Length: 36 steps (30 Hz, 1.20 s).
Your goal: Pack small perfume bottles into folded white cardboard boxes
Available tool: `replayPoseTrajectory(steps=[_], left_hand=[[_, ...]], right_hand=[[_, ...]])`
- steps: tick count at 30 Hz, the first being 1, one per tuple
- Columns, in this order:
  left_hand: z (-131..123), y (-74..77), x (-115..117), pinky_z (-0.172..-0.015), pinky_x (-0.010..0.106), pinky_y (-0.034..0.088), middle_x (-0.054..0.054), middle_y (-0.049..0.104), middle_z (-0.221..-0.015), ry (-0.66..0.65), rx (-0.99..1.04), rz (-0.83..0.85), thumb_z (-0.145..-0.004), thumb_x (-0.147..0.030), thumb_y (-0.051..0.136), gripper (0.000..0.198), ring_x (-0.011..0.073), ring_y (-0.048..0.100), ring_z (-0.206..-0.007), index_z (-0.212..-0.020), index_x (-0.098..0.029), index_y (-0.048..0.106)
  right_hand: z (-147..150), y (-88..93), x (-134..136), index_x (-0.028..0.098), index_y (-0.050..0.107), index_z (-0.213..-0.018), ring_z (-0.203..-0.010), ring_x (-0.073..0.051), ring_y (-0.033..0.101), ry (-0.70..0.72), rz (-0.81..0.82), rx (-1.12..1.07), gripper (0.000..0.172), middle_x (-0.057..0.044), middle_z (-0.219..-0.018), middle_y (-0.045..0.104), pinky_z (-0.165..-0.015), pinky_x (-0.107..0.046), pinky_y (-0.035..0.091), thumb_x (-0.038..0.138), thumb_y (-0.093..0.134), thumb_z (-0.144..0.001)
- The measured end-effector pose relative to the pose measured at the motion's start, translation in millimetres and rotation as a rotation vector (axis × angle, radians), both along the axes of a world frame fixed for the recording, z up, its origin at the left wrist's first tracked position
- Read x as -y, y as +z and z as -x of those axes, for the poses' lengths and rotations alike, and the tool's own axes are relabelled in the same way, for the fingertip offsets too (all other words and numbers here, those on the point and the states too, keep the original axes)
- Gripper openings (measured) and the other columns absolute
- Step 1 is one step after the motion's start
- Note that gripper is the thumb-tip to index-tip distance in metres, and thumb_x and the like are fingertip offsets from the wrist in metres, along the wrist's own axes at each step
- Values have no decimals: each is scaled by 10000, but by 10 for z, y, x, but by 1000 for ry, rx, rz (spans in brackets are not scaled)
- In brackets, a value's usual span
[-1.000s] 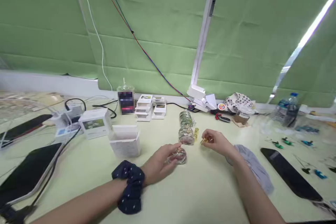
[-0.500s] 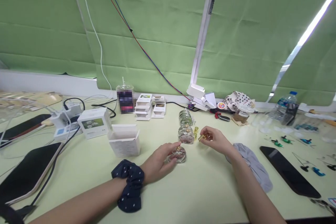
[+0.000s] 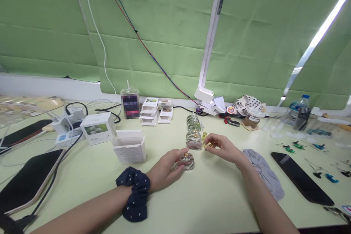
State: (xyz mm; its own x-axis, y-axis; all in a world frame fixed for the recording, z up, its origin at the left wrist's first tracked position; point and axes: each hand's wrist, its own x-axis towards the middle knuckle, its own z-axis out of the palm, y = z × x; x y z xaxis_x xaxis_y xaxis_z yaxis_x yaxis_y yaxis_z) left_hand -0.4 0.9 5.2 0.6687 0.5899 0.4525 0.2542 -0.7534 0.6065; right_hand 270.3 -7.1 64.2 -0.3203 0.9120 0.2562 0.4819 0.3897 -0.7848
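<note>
My left hand (image 3: 166, 168) curls around a small round glass bottle (image 3: 186, 161) standing on the pale green table (image 3: 214, 197). A dark dotted scrunchie (image 3: 133, 193) sits on that wrist. My right hand (image 3: 221, 147) pinches a small gold cap (image 3: 206, 145) just right of a second glass bottle (image 3: 193, 140). A third glass bottle (image 3: 193, 121) stands behind it. Another small gold piece (image 3: 204, 136) lies beside the second bottle.
An open white box (image 3: 129, 147) and a closed white box (image 3: 97, 128) lie to the left, with stacked small boxes (image 3: 155, 111) behind. Dark phones (image 3: 301, 178) (image 3: 24, 180), a grey cloth (image 3: 264, 173), cables, a power strip (image 3: 68, 117), a water bottle (image 3: 298, 112) and green clips (image 3: 290, 147) surround the work area.
My right hand has moved a little left with the gold cap, closer to the second bottle. My left hand stays on the near bottle.
</note>
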Motion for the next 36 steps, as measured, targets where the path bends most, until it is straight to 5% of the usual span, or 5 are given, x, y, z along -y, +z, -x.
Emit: replayPoseTrajectory(steps=[5,10,19,36], left_hand=[[-5,19,0,-909,352,460,86,569,-1143,-23,7,-38,-869,-173,500,540,189,562,-1021,-1370,-256,319],[-9,52,6,-887,345,470,85,565,-1131,-38,3,-30,-868,-169,493,542,189,565,-1002,-1372,-256,314],[-14,51,-1,-898,363,466,91,569,-1145,-44,29,-31,-869,-183,495,543,199,566,-1012,-1381,-249,326],[-28,47,14,-902,364,481,93,558,-1169,-51,82,37,-866,-173,511,514,194,570,-1028,-1348,-240,343]], right_hand=[[323,-9,87,187,676,-875,-829,-166,603,142,-81,-84,137,-74,-934,642,-678,-266,477,194,556,-810],[552,-116,81,179,664,-798,-700,-138,591,30,-98,-135,86,-53,-857,661,-538,-222,425,171,584,-769],[585,-146,43,202,695,-918,-841,-186,615,117,-30,-241,192,-57,-915,680,-714,-290,486,345,644,-800],[629,-197,20,204,687,-855,-772,-165,570,117,-118,-228,200,-54,-858,620,-628,-270,435,389,619,-821]])
